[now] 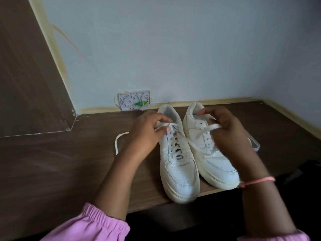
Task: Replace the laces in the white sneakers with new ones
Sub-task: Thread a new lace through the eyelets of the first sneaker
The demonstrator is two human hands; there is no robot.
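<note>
Head view: your left hand (147, 131) and right hand (225, 129) each pinch a lace (199, 145) end over the left sneaker (178, 167) on the table (69, 162). Uneven pulling could unthread an eyelet or tip the neighbouring right sneaker (213, 159).

i see two white sneakers (180, 164) with cream soles and white laces (175, 146) on a dark brown woodgrain table (69, 171) (wall (191, 49) pale grey-blue), pink sleeves (90, 225), and a pink wrist band (257, 181).
</note>
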